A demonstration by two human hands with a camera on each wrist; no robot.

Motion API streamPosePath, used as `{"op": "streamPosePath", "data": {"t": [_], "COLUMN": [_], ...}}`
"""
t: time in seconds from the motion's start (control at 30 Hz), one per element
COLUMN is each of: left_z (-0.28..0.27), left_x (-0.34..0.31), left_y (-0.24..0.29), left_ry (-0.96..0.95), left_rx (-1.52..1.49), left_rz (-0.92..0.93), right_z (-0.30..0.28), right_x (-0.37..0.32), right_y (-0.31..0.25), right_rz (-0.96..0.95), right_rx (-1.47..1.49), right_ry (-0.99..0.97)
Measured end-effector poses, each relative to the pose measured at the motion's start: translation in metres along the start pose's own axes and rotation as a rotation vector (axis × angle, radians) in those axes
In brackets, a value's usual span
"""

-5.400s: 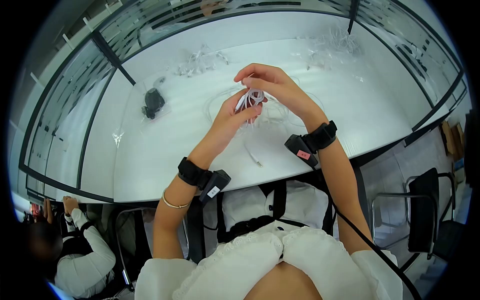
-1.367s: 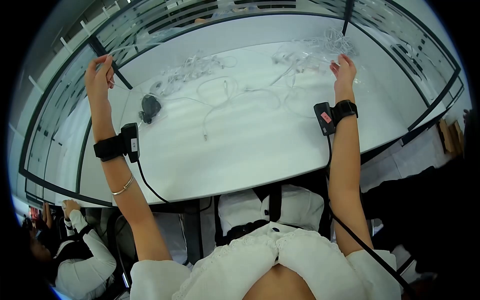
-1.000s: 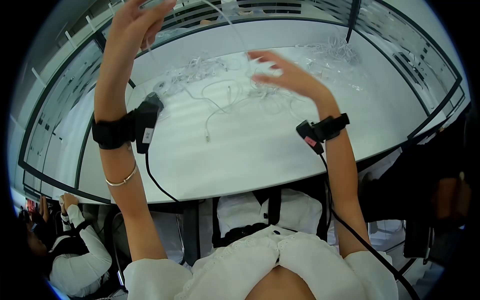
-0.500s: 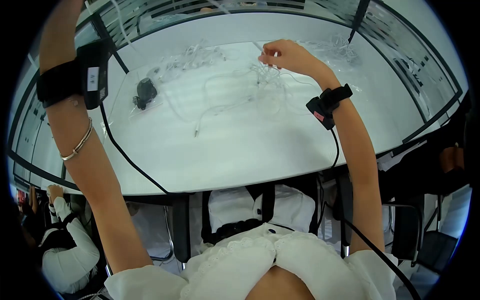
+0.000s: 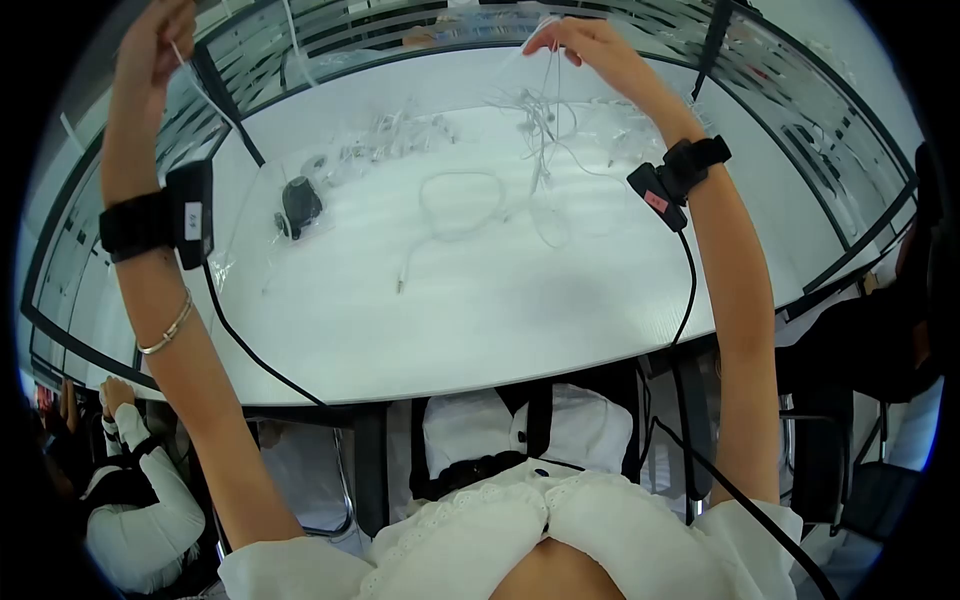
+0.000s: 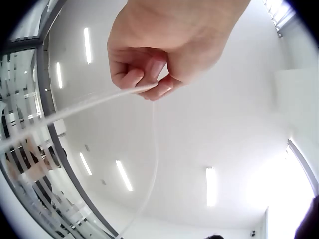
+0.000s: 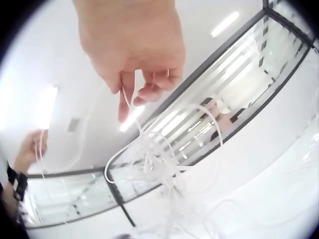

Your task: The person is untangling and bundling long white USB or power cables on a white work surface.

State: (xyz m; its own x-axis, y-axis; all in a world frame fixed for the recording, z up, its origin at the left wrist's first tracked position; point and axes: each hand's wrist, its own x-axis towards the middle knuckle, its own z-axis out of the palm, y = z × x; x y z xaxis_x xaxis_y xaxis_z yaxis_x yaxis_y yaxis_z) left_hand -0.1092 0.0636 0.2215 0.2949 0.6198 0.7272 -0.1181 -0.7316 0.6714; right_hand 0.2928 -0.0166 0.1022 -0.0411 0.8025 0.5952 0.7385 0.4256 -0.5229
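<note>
High at the upper left, my left hand point(image 5: 155, 50) pinches a white cable point(image 6: 89, 102) between thumb and fingertips, and a thin strand also hangs below it in the left wrist view. At the back of the table my raised right hand point(image 5: 595, 50) pinches the white cable too. From its fingers dangles a loose tangle of white cable point(image 7: 157, 162), its lower loops trailing toward the tabletop. A length of white cable point(image 5: 425, 190) lies in a loop mid-table, ending in a slim plug point(image 5: 400, 287) toward the front.
On the white table point(image 5: 480, 340), a black object point(image 5: 301, 205) in clear plastic lies left. Bagged white cables point(image 5: 385, 135) lie at the back left, more clear plastic point(image 5: 630, 130) at the back right. Framed glass panels point(image 5: 340, 45) surround the back. Another person point(image 5: 145, 490) sits lower left.
Earlier both hands held a coiled cable together over the table. They have since spread apart and risen, and the right hand has lifted the tangle up from the tabletop.
</note>
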Motion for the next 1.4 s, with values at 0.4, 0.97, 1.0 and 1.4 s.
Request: {"op": "streamPosePath", "data": {"t": [0.4,0.97,1.0,1.4], "left_z": [0.022,-0.036,-0.033,0.126], "left_x": [-0.019,-0.085,-0.091,-0.133], "left_y": [-0.051,-0.153,-0.154,-0.107], "left_ry": [0.093,-0.587,-0.626,-0.523], "left_rx": [-0.069,0.608,0.644,-0.026], "left_rz": [-0.157,-0.634,-0.663,-0.363], "right_z": [-0.016,0.026,0.032,0.110], "right_x": [0.013,-0.055,-0.059,-0.061], "right_y": [-0.007,-0.009,-0.014,-0.054], "right_rz": [0.021,0.242,0.237,0.071], "right_rx": [0.059,0.273,0.286,0.357], "right_ry": [-0.061,-0.123,-0.136,-0.298]}}
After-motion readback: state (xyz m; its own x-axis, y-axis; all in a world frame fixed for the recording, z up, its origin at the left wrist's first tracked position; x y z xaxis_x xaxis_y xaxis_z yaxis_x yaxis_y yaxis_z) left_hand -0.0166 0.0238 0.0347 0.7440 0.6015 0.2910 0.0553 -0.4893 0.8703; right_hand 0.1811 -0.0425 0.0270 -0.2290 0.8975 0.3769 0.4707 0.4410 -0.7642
